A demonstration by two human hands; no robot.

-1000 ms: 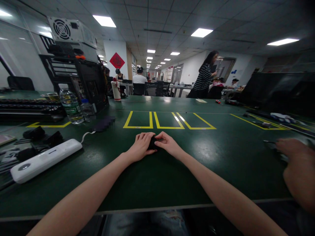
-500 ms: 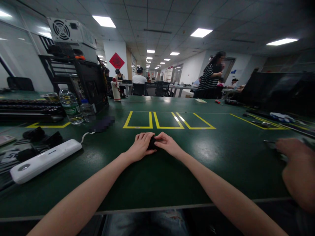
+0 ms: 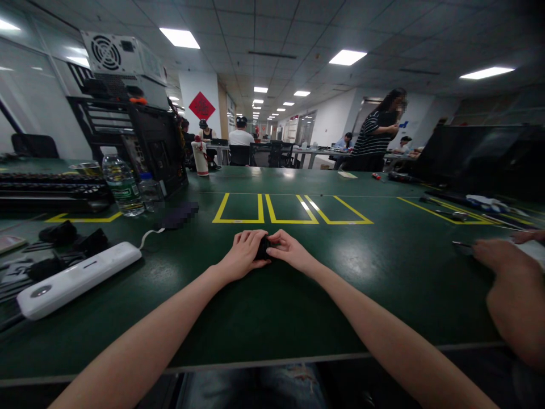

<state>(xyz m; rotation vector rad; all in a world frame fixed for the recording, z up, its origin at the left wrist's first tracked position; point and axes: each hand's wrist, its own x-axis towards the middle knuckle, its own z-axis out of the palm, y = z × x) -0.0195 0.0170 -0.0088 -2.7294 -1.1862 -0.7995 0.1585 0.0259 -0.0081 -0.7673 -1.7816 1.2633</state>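
Observation:
A small dark black object point(image 3: 263, 247) rests on the green table point(image 3: 272, 318) between my hands, mostly covered by fingers; its kind cannot be made out. My left hand point(image 3: 242, 254) curls around it from the left, fingers over its far side and thumb along the near side. From the right, my right hand point(image 3: 292, 251) pinches at its edge with thumb and fingertips. Just beyond both hands lie yellow tape outlines point(image 3: 292, 221) on the tabletop.
At left lie a white power strip point(image 3: 80, 278), black adapters point(image 3: 59, 232) and a water bottle point(image 3: 122, 184), with a computer case point(image 3: 157, 147) behind. A co-worker's hand point(image 3: 496, 254) holds a thin tool at right, near a dark monitor point(image 3: 481, 159). A person in stripes point(image 3: 370, 136) stands beyond.
My hands keep nearly the same place and grip on the black object. The co-worker's hand has shifted slightly left, and the striped person in the background has moved right.

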